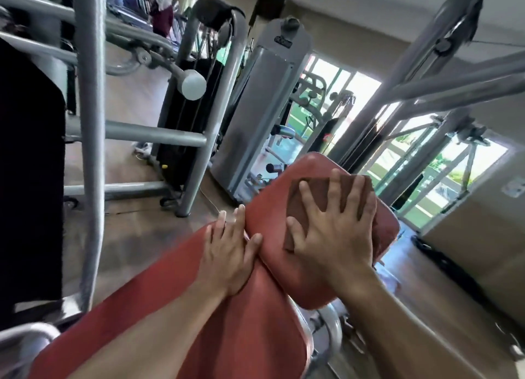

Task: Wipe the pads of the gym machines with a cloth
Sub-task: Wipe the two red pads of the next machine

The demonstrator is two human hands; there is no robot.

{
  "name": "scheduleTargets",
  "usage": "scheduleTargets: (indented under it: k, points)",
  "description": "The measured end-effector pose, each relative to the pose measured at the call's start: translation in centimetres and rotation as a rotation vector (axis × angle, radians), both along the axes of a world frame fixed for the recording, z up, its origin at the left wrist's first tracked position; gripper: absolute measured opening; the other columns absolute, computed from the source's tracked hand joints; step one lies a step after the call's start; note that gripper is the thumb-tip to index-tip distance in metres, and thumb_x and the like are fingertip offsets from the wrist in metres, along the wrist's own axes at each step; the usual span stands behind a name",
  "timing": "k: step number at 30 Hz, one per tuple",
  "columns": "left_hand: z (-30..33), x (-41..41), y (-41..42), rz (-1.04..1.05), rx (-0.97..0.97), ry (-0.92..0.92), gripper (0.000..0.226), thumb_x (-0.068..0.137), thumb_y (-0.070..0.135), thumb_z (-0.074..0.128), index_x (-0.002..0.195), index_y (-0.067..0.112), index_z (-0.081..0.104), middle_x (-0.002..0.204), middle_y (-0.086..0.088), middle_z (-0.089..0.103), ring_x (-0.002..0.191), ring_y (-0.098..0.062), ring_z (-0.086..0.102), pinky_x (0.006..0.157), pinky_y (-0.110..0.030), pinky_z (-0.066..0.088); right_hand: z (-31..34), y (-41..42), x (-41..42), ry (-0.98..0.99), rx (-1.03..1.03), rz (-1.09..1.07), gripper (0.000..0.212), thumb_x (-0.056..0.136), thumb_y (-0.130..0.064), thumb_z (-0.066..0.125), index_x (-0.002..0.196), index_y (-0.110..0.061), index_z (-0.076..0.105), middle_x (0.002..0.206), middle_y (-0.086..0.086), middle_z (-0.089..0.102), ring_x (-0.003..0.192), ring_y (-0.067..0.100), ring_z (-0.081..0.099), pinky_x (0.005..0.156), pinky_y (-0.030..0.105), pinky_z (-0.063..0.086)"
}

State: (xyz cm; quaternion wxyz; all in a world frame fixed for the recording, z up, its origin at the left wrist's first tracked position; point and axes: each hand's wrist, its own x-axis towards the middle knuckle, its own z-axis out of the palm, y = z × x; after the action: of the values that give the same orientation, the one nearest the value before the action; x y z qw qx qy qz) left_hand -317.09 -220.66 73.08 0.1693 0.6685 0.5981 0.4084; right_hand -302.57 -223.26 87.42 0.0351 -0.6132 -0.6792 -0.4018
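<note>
- Gym floor (pixel 136 225) of brown wood runs under grey steel machines, and bright windows (pixel 426 162) fill the far right wall.
- Two red pads sit in the foreground, both tilted in the skewed view: a long pad (pixel 176 299) in the lower middle and a second pad (pixel 272 253) slanting up to the right of it.
- The two pads meet at a crease near the centre.
- A brown cloth (pixel 309 205), folded flat, lies on the upper part of the second pad.
- The right hand (pixel 338 230) lies palm down on the cloth with fingers spread wide, pressing it against the pad; it pinches nothing.
- Part of the cloth shows between the spread fingers and past the fingertips.
- The left hand (pixel 230 253) rests flat at the crease, fingers loosely together and pointing up along the second pad's edge, the thumb lying on that pad; it grasps nothing.
- Both forearms are bare and reach in from the bottom edge.
- A grey upright post (pixel 91 122) stands at the left, with a horizontal bar (pixel 153 135) running from it.
- Behind stands a grey weight-stack tower (pixel 264 103), and a curved grey frame (pixel 420 74) rises at the upper right.
- The background is motion-blurred, so finer details there cannot be told.
</note>
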Motion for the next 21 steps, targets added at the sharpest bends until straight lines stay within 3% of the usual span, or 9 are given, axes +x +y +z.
scheduleTargets:
  k: [6,11,15,21]
  points:
    - [-1.2,0.1,0.3,0.044,0.089,-0.111,0.079,0.092,0.062,0.002,0.158,0.018,0.006,0.166,0.005,0.008,0.147,0.001,-0.009,0.119,-0.025,-0.01,-0.6,1.0,-2.0,-0.022,-0.033,0.056,0.071,0.091,-0.065,0.032,0.154,-0.032,0.035,0.164,0.018,0.017,0.15,0.049,0.004,0.119,0.064,0.002]
    - [-1.4,0.2,0.4,0.064,0.102,-0.122,0.073,0.095,0.052,0.006,0.158,0.016,0.009,0.164,0.005,-0.002,0.151,-0.006,-0.009,0.123,-0.029,-0.005,-0.3,1.9,-1.9,-0.089,-0.087,0.138,0.071,0.088,-0.069,0.033,0.15,-0.037,0.04,0.162,0.017,0.025,0.149,0.049,0.009,0.119,0.064,0.005]
    - [-1.5,0.2,0.4,0.137,0.056,-0.092,0.075,0.091,0.051,0.001,0.158,0.018,0.004,0.164,0.004,-0.007,0.149,-0.007,-0.014,0.115,-0.023,-0.023,-0.2,3.4,-3.4,-0.051,-0.088,0.099,0.067,0.089,-0.066,0.033,0.151,-0.04,0.037,0.163,0.013,0.025,0.15,0.049,0.003,0.117,0.064,-0.004]
    - [-1.4,0.2,0.4,0.156,0.058,-0.079,0.075,0.09,0.05,0.0,0.159,0.018,0.007,0.166,0.004,-0.002,0.152,-0.009,-0.009,0.112,-0.019,-0.024,-1.2,4.0,-4.7,-0.103,-0.176,0.189,0.06,0.089,-0.06,0.035,0.143,-0.038,0.05,0.162,0.007,0.031,0.151,0.043,0.008,0.118,0.061,-0.001]
